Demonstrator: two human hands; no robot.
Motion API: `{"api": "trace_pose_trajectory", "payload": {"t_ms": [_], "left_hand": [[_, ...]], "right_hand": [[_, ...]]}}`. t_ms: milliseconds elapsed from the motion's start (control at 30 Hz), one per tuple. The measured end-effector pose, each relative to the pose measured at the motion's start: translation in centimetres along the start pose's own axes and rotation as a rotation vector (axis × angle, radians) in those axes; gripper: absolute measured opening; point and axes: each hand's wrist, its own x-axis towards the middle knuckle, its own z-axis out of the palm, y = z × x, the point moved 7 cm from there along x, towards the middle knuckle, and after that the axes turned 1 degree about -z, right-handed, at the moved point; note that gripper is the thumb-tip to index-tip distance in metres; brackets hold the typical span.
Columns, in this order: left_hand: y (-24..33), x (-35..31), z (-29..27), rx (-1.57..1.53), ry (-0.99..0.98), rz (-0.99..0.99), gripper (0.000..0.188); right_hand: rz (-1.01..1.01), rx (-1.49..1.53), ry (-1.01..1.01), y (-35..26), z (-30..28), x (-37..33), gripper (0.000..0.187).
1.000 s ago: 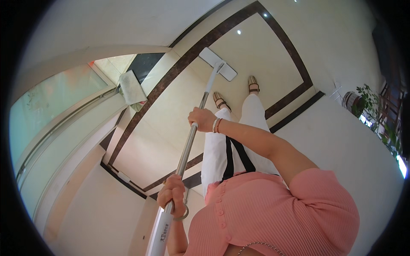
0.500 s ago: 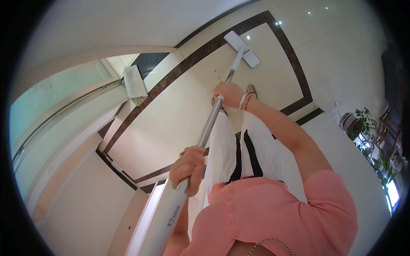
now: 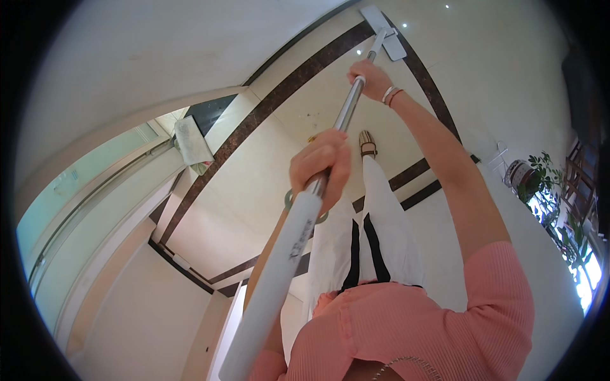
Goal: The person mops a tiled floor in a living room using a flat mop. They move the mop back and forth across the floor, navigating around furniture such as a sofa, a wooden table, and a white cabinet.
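A long mop with a white grip and a silver pole (image 3: 349, 109) slants away from me across the view. My left hand (image 3: 322, 168) is closed around the pole just above the white grip. Farther along, my right hand (image 3: 371, 80) wraps the pole near its far end; a light bracelet and a red string circle that wrist. The flat white mop head (image 3: 384, 33) lies on the tiled floor, across the dark border strip at the far corner. Small dark specks (image 3: 309, 115) show on the pale tiles nearer my feet.
On the left, a folded pale cloth (image 3: 193, 141) lies by the sliding glass door's track (image 3: 105, 184). A white wall (image 3: 146, 51) runs along the far left. Potted plants (image 3: 540, 174) and a wire hanger (image 3: 500, 154) are at the right. My sandalled foot (image 3: 367, 143) stands on the tiles.
Both hands have pushed the mop forward, away from me and a little right. Its head has slid from the inner tiles onto the dark border. Both arms reach farther out.
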Motion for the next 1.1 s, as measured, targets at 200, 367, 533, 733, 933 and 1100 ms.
{"api": "trace_pose_trajectory", "payload": {"t_ms": [200, 367, 533, 733, 933, 1100], "left_hand": [[2.5, -4.4, -5.7, 0.168, 0.035, -0.12, 0.029], [5.9, -9.3, -11.3, 0.278, 0.144, -0.233, 0.028], [8.8, -16.1, -16.9, 0.307, 0.262, -0.319, 0.028], [12.8, -24.1, -20.7, 0.321, 0.482, -0.408, 0.033], [15.8, -30.3, -22.3, 0.26, 0.687, -0.43, 0.029], [17.0, -25.7, -20.7, 0.344, 0.604, -0.433, 0.035]], "right_hand": [[-0.046, 0.068, -0.088, -6.6, 6.2, 0.1, 0.008], [-0.087, 0.101, -0.219, -14.7, 12.2, -0.1, 0.008], [-0.101, 0.122, -0.398, -23.1, 17.8, -1.6, 0.006], [-0.204, 0.091, -0.573, -31.6, 23.5, -6.1, 0.009], [-0.241, 0.07, -0.752, -37.0, 26.3, -11.1, 0.015], [-0.254, 0.114, -0.741, -36.5, 23.5, -9.7, 0.017]]}}
